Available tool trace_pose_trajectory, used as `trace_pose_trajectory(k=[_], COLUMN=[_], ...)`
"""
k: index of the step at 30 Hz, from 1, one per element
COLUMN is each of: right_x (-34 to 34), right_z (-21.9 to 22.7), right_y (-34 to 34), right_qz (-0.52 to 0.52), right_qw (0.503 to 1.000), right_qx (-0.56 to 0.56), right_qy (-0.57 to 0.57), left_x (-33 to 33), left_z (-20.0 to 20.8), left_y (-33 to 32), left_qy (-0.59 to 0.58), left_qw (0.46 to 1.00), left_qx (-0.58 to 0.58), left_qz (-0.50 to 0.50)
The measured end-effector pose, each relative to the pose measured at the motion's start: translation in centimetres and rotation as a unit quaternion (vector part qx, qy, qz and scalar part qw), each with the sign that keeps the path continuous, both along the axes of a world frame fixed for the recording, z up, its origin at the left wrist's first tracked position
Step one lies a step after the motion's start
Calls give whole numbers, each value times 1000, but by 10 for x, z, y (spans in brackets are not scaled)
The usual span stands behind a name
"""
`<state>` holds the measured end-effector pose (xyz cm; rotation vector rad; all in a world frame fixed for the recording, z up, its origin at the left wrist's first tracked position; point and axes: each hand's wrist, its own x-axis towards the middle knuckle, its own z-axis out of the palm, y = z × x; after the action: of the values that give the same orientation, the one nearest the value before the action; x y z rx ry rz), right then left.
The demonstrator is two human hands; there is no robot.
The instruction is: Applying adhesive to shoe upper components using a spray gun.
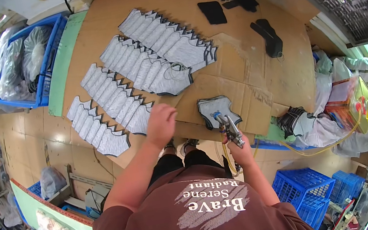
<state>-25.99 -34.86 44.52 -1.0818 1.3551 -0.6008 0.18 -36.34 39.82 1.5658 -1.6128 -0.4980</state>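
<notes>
My right hand (240,148) is wrapped round a metal spray gun (232,131) with a blue part and a yellowish hose. The gun's front end is over a small stack of grey fabric pieces with dark edges (217,108) on the cardboard. My left hand (162,124) is closed, fingers curled, beside the near end of a row of overlapping grey cut pieces (115,100); whether anything is pinched in it is hidden. Further rows lie fanned out: a short row (95,128) at the left, a middle row (146,67), and a far row (165,37).
Black fabric pieces (212,13) lie at the far right of the cardboard-covered table (286,82). A loop of string (177,70) rests on the middle row. A blue crate with plastic bags (40,66) stands left; blue crates (302,187) and bagged goods (338,122) are at the right.
</notes>
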Motion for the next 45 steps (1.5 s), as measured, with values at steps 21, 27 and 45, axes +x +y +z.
trace_pose_trajectory(k=[21, 27, 45], right_x=[-19, -17, 6], right_z=[-19, -10, -4], right_y=[10, 10, 0], right_qz=[-25, -10, 29], right_qw=[998, 999, 1000], right_qx=[-43, -24, -12], right_qy=[-24, -27, 1], left_x=[-38, 68, 180], left_z=[-12, 16, -21], left_y=[-24, 58, 154], left_qy=[152, 304, -75], left_qw=[975, 884, 899], left_qx=[158, 333, 243], left_qz=[-27, 123, 358])
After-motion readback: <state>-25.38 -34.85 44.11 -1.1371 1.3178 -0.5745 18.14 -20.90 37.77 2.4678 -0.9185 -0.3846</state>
